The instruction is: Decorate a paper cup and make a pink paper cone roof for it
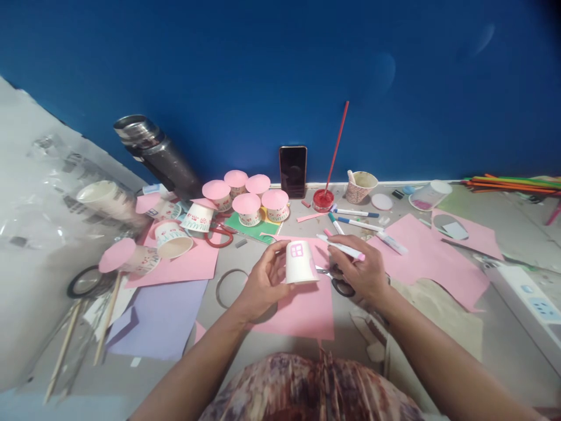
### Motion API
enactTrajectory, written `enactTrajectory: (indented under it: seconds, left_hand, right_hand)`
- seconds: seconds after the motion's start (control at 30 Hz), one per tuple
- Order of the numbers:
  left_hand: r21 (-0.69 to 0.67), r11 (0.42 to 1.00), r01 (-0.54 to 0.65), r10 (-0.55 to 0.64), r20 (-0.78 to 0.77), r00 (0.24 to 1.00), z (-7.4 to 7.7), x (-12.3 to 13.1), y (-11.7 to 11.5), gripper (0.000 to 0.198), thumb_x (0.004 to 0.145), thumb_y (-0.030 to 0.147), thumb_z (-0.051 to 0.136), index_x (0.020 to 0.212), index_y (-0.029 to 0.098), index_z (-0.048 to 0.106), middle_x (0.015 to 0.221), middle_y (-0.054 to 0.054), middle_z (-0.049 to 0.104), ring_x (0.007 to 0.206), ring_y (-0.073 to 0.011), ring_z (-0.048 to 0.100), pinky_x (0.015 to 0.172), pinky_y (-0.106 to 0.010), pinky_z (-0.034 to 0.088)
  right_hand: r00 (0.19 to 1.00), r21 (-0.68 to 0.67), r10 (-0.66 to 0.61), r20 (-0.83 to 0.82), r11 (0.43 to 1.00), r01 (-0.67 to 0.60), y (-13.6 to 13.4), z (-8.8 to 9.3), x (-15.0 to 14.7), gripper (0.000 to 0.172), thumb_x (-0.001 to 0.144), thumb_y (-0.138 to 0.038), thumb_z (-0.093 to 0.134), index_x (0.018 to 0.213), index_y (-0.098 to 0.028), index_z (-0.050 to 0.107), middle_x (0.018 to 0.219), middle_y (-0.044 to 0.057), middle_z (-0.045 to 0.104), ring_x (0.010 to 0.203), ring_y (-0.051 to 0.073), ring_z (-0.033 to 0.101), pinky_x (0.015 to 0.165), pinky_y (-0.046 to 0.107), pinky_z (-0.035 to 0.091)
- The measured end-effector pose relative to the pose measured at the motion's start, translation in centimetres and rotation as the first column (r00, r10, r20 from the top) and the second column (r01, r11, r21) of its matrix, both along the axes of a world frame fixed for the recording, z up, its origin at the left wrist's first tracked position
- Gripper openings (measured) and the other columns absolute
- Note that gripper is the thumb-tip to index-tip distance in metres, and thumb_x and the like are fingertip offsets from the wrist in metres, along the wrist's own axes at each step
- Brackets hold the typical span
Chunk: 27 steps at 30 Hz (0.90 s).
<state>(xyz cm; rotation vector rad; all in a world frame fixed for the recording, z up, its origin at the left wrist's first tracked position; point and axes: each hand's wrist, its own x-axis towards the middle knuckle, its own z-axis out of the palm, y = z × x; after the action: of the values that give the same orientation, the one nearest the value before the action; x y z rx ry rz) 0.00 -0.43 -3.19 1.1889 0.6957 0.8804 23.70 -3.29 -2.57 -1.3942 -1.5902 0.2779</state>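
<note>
Upside down, a white paper cup [301, 264] with a pink window drawn on its side is held in my left hand [268, 279], fingers behind it and thumb at its lower rim. My right hand [360, 266] pinches a white marker with a pink end [346, 249], its tip pointing left, a little apart from the cup. Beneath both hands lies a pink paper sheet [307, 316]. Black-handled scissors [342, 287] rest on it under my right hand. Left of my left hand is a tape ring [218, 287].
Several decorated cups with pink discs [246, 206] stand at the back left, near a dark flask [164, 155]. A phone [293, 169] leans on the blue wall. A red paint pot [323, 200] holds a stick. On the right are cut pink paper [421, 257] and a power strip [526, 301].
</note>
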Motion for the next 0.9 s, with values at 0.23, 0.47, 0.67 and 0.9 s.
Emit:
enactTrajectory:
  seconds: [0.23,0.47,0.67,0.9]
  left_hand:
    - [0.038,0.982,-0.186,0.190,-0.122,0.974,0.2,0.2,0.0,0.074,0.072,0.024,0.089,0.135,0.026,0.052,0.146,-0.012,0.055,0.139,-0.0322,0.052,0.113,-0.046,0.047]
    - [0.078,0.935,-0.346,0.354,-0.137,0.925,-0.7,-0.1,0.6,0.071,0.072,0.022,0.085,0.134,0.026,0.049,0.149,-0.014,0.052,0.142,-0.0336,0.050,0.106,-0.044,0.052]
    - [0.071,0.932,-0.354,0.361,-0.126,0.924,-0.4,-0.3,1.0,0.063,0.074,0.022,0.084,0.129,0.024,0.053,0.142,-0.012,0.057,0.136,-0.0320,0.055,0.102,-0.042,0.055]
    - [-0.131,0.941,-0.312,0.313,-0.015,0.950,-0.1,-0.6,1.1,0.067,0.066,0.019,0.090,0.126,0.025,0.059,0.137,-0.008,0.063,0.131,-0.0293,0.059,0.100,-0.039,0.055]
  right_hand:
    - [0.966,-0.087,0.115,0.230,0.991,-0.097,0.5,-2.2,0.0,0.029,0.099,-0.027,0.059,0.127,-0.022,0.066,0.123,0.013,0.076,0.121,0.032,0.069,0.095,0.045,0.058]
    - [0.917,-0.247,0.286,0.278,0.944,-0.219,0.7,-3.2,-0.4,0.030,0.095,-0.017,0.058,0.123,-0.021,0.067,0.124,0.012,0.072,0.118,0.028,0.067,0.100,0.044,0.055]
    - [0.918,-0.319,0.277,0.283,0.930,-0.182,0.8,-3.1,-0.6,0.025,0.093,-0.013,0.058,0.114,-0.020,0.070,0.115,0.011,0.075,0.110,0.028,0.067,0.095,0.042,0.053]
    - [0.970,-0.344,0.112,0.216,0.938,-0.032,1.0,-2.4,-0.2,0.019,0.093,-0.025,0.061,0.107,-0.021,0.073,0.099,0.007,0.078,0.092,0.024,0.071,0.082,0.034,0.052]
